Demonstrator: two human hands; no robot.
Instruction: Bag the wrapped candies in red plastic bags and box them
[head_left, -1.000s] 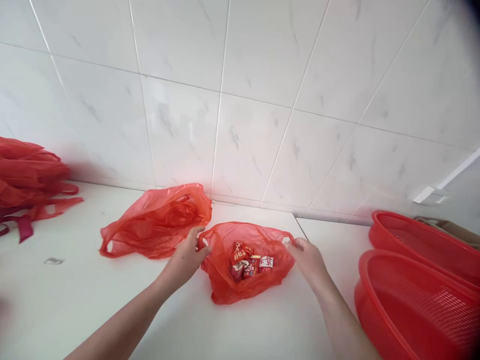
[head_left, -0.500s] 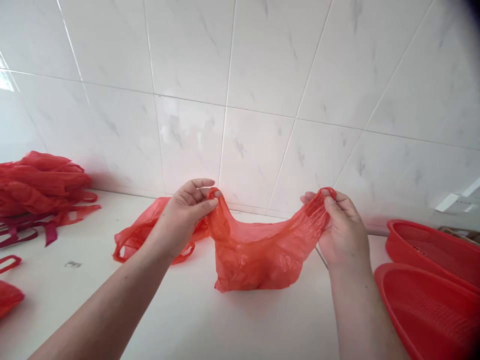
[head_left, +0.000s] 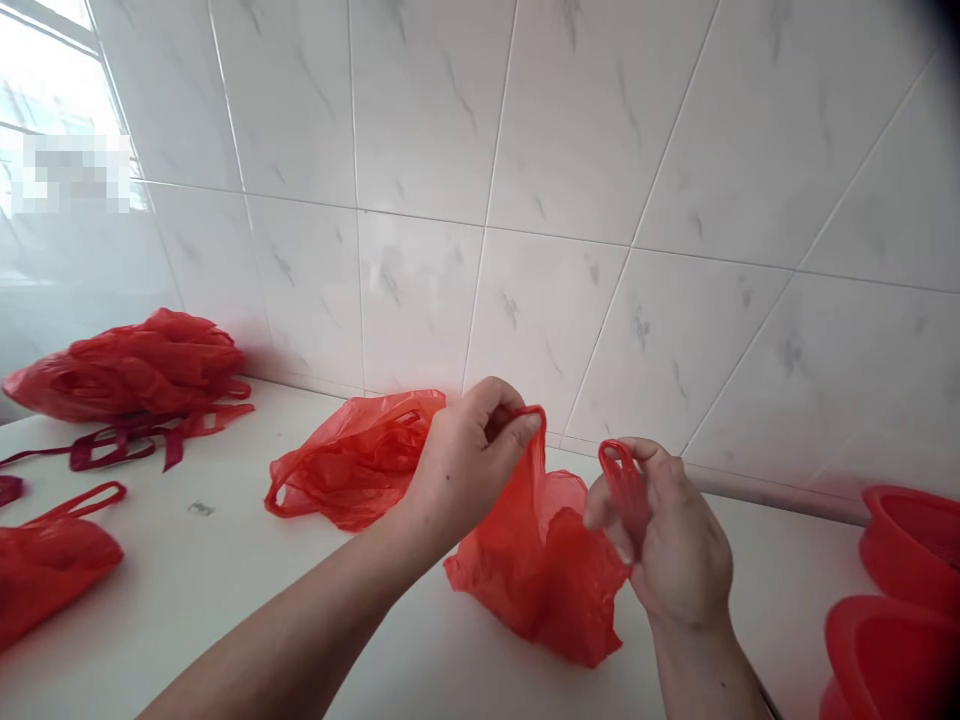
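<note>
A thin red plastic bag (head_left: 536, 585) hangs between my two hands above the white surface. My left hand (head_left: 469, 465) pinches one of its handles between thumb and forefinger. The other handle is at my right hand (head_left: 686, 550), looping up between the thumb and the slightly blurred fingers. Crumpled folds make up the bag's lower part, and whether anything is inside I cannot tell. Just behind my left wrist lies another red plastic bag (head_left: 356, 455), loosely spread with a handle loop toward the left.
At the back left a heap of red bags (head_left: 150, 365) rests near the tiled wall (head_left: 555, 330), with dark purple straps (head_left: 127, 440) before it. One more red bag (head_left: 52, 575) lies at the left edge. Two red plastic baskets (head_left: 900, 655) stand on the right.
My hands have come closer together, so the bag's stretched mouth has slackened and its body hangs bunched. The view has swung, shifting the baskets rightward and showing more of the left side.
</note>
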